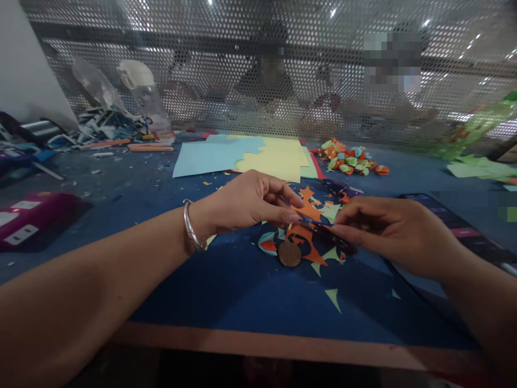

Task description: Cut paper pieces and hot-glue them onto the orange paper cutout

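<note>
Closest to me, the bare left forearm (109,277) crosses the lower left, a silver metal bangle (191,226) at its wrist. Thumb and fingertips of the left hand (252,202) are pinched on one thin, blue-edged slip (317,222), which runs across to the right hand (388,229), where thumb and forefinger close on its other end. I see it edge-on, so I can't tell its material.

Just nearer than the left fingertips I count one round brown wooden disc (290,253), and left of it one pointed paper petal (267,244) in blue, white and orange. Jagged orange paper scraps (313,253) lie under and beyond the slip; they overlap too much to count. One light green paper triangle (333,299) sits nearer me than the fingers.

For moving, I have blue tabletop (226,296) from the fingers back to the reddish-brown near edge (258,339). Rightward, one black smartphone (452,226) limits the right hand.

Beyond the fingers lie one light blue paper sheet (210,156) and a pale yellow paper sheet (278,153), overlapping. Beyond the right fingers is a heap of small orange, green and blue folded paper pieces (351,159), too crowded to count. A perforated metal screen (226,113) bounds the far side.
</note>
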Tool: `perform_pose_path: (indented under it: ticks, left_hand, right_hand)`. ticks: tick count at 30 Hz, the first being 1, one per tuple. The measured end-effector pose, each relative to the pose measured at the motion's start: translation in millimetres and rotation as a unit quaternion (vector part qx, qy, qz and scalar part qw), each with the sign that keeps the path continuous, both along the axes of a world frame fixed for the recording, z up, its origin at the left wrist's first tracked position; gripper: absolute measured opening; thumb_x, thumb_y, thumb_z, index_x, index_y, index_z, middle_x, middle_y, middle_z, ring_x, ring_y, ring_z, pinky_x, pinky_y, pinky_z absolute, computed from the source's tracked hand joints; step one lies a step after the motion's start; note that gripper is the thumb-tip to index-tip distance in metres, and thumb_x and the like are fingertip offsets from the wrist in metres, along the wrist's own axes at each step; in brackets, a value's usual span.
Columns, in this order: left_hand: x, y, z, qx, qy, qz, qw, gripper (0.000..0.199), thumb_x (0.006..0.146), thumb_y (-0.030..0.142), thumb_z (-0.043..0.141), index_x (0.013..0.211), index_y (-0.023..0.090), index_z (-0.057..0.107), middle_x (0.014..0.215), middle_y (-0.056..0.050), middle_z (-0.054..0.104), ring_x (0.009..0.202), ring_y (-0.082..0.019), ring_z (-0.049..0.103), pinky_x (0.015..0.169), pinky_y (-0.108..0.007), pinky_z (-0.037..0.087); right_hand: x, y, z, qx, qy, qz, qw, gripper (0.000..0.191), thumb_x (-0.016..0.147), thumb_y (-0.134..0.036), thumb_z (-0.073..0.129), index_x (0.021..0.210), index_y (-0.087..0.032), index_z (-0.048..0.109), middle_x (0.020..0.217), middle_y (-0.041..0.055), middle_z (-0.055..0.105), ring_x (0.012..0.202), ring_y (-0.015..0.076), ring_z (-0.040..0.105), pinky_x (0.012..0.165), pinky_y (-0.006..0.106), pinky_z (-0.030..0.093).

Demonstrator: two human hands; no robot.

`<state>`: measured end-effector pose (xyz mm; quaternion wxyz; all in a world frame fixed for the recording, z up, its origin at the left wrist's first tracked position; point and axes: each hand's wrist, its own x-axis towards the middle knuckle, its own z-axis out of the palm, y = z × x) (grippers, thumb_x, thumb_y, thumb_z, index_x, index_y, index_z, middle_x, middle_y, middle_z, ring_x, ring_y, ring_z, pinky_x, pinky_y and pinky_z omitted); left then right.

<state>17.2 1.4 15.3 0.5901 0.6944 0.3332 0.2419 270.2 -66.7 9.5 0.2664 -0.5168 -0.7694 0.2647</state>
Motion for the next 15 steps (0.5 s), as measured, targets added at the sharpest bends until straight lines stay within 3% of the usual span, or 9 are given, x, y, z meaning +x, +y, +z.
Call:
perform_pose_path:
  ticks: [7,15]
  left_hand:
    - [0.4,4.4,-7.1,-0.003,-0.020,0.005,1.000,0.021,0.073,0.009,0.082,0.093,0.011,0.076,0.076,-0.005,0.077,0.069,-0.010,0.071,0.064,-0.018,0.053]
    - [1.7,2.1,-4.2,0.029,-0.009,-0.004,1.000,0.019,0.071,0.006,0.082,0.088,0.009,0.074,0.080,-0.005,0.076,0.077,-0.012,0.072,0.076,-0.023,0.057]
  right_hand:
    - [1.7,0.9,-2.1,-0.012,-0.005,0.000,1.000,0.031,0.087,-0.052,0.070,0.086,-0.022,0.071,0.069,-0.0001,0.067,0.059,0.0133,0.062,0.056,0.025,0.047]
    - [-1.7,-0.2,1.0,0.023,-0.018,-0.013,0.999,0.036,0.089,-0.055,0.064,0.079,-0.022,0.071,0.066,0.0001,0.063,0.055,0.0122,0.054,0.050,0.024,0.043]
